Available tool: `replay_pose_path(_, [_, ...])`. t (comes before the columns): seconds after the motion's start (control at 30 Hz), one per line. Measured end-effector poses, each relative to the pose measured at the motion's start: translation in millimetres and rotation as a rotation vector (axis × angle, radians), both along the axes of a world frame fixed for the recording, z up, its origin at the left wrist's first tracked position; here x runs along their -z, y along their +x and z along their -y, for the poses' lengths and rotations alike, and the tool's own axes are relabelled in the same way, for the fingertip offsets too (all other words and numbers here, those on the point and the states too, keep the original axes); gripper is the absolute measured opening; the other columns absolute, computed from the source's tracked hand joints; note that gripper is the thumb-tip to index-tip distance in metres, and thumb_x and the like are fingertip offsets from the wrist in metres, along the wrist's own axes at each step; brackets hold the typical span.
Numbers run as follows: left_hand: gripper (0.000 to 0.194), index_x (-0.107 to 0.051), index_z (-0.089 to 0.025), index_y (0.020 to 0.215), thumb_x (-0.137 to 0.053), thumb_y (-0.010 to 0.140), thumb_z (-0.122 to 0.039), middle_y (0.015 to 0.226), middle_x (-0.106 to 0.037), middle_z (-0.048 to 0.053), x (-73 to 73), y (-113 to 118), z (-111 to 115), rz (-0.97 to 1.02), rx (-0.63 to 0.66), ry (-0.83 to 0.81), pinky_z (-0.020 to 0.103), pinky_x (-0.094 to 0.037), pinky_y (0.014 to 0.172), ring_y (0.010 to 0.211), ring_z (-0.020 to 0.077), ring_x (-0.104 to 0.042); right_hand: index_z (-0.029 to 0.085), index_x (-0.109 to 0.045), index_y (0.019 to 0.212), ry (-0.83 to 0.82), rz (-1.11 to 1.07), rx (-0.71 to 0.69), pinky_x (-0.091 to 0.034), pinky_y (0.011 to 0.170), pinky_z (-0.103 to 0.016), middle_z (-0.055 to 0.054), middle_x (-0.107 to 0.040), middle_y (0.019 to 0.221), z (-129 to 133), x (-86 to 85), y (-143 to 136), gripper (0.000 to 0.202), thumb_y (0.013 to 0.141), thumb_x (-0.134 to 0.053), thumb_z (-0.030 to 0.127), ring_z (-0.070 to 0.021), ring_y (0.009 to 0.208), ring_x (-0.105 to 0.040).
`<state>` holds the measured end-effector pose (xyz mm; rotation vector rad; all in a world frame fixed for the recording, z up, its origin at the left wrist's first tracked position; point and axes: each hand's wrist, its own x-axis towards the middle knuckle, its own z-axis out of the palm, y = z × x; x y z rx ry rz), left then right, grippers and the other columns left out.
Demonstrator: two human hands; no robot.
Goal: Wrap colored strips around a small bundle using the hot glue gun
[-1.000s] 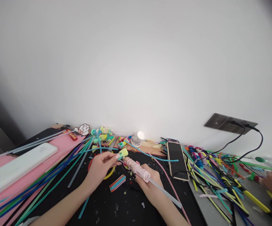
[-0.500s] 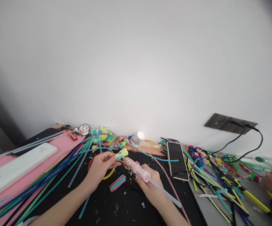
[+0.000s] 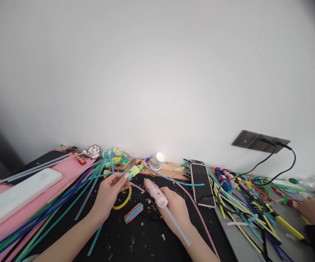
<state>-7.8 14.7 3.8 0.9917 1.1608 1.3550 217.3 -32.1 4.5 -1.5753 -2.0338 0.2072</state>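
Note:
My left hand [image 3: 108, 194] is closed, pinching a small green and yellow pipe-cleaner figure [image 3: 134, 171] between thumb and fingers. A thin lilac strip [image 3: 137, 187] sticks out to the right of these fingers. My right hand [image 3: 177, 206] is wrapped round a pale pink hot glue gun [image 3: 155, 193]; its messy nozzle points up and left, a short gap from the figure. Out of its back end runs a translucent glue stick [image 3: 177, 226]. Below lies a bundle of short orange, blue and pink pipe cleaners [image 3: 133, 213], near a yellow ring [image 3: 124, 201] partly behind my left hand.
A white paper cup [image 3: 157, 161] stands by the wall. A phone [image 3: 202, 185] lies right of my hands, a white power bank [image 3: 23, 196] far left. Long pipe cleaners [image 3: 72, 198] spread leftward. At right are yellow-black pliers [image 3: 285, 223], cables in a wall socket [image 3: 259, 141] and another person's hand [image 3: 314, 210].
My left hand has drawn the pipe-cleaner figure left and down, away from the nozzle. The glue gun has turned a little and stays in my right hand. The view has shifted slightly.

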Motion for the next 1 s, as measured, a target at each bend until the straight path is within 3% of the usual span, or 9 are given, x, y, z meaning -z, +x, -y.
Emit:
replay_pose_path(0.17, [0.037,-0.067,-0.02,0.081,-0.076,0.067,-0.053,0.07,-0.069,0.005,3.0,0,-1,0.008,-0.031,0.002,0.038,-0.059,0.077,0.076,0.0272,-0.07,0.022,-0.057,0.103,0.026,0.106,-0.019,-0.036,0.068,-0.029,-0.004,-0.068,0.088,0,-8.6,3,0.028,0.076,-0.053,0.016,-0.0237,0.081,-0.06])
replay_pose_path(0.37, [0.036,-0.068,-0.021,0.08,-0.076,0.066,-0.053,0.068,-0.068,0.004,2.8,-1,0,0.002,-0.03,0.0,0.037,-0.058,0.076,0.074,0.026,-0.069,0.021,-0.056,0.1,0.005,0.172,-0.068,-0.031,0.073,-0.033,-0.004,-0.067,0.096,0,-8.8,5,0.042,0.061,-0.049,0.009,-0.0243,0.085,-0.052])
replay_pose_path(0.5, [0.034,-0.068,-0.021,0.08,-0.076,0.067,-0.051,0.068,-0.068,0.003,3.5,-1,0,0.006,-0.03,0.01,0.036,-0.058,0.075,0.073,0.0251,-0.068,0.021,-0.058,0.1,-0.047,0.201,-0.092,-0.031,0.074,-0.035,-0.006,-0.066,0.095,2,-9.4,4,0.045,0.057,-0.049,0.01,-0.0256,0.087,-0.051])
replay_pose_path(0.67, [0.032,-0.068,-0.021,0.08,-0.075,0.069,-0.051,0.068,-0.067,0.003,2.1,1,0,-0.005,-0.026,0.012,0.036,-0.058,0.075,0.073,0.0241,-0.067,0.021,-0.061,0.097,-0.042,0.124,-0.091,-0.035,0.077,-0.037,-0.005,-0.062,0.098,2,-14.0,5,0.036,0.065,-0.05,0.01,-0.0253,0.092,-0.051])
replay_pose_path(0.77, [0.034,-0.068,-0.021,0.081,-0.076,0.068,-0.051,0.068,-0.066,0.003,-0.6,2,1,-0.006,-0.006,0.012,0.036,-0.058,0.076,0.072,0.0232,-0.066,0.018,-0.062,0.095,0.035,0.057,0.034,-0.039,0.084,-0.04,-0.009,-0.062,0.102,-4,-9.8,9,0.024,0.079,-0.047,0.011,-0.0262,0.098,-0.053])
replay_pose_path(0.83, [0.036,-0.068,-0.02,0.082,-0.076,0.067,-0.052,0.067,-0.067,0.003,-2.3,2,2,-0.019,0.013,0.01,0.035,-0.057,0.075,0.071,0.0227,-0.065,0.017,-0.065,0.099,0.082,0.081,0.131,-0.04,0.09,-0.045,-0.013,-0.06,0.117,-9,-2.8,12,0.023,0.086,-0.046,0.015,-0.0314,0.112,-0.049])
replay_pose_path(0.9, [0.038,-0.068,-0.019,0.082,-0.076,0.067,-0.053,0.067,-0.067,0.003,-3.5,2,3,-0.039,0.036,0.008,0.034,-0.057,0.074,0.07,0.022,-0.065,0.016,-0.067,0.105,0.091,0.154,0.207,-0.036,0.096,-0.054,-0.016,-0.055,0.131,-14,4.7,16,0.025,0.088,-0.049,0.017,-0.0383,0.125,-0.041])
replay_pose_path(1.0, [0.039,-0.068,-0.018,0.083,-0.075,0.068,-0.053,0.067,-0.067,0.003,-4.6,3,5,-0.058,0.061,0.01,0.033,-0.057,0.071,0.069,0.0209,-0.064,0.016,-0.069,0.107,0.052,0.246,0.219,-0.026,0.104,-0.063,-0.015,-0.056,0.134,-17,10.4,18,0.027,0.09,-0.048,0.017,-0.0424,0.132,-0.036])
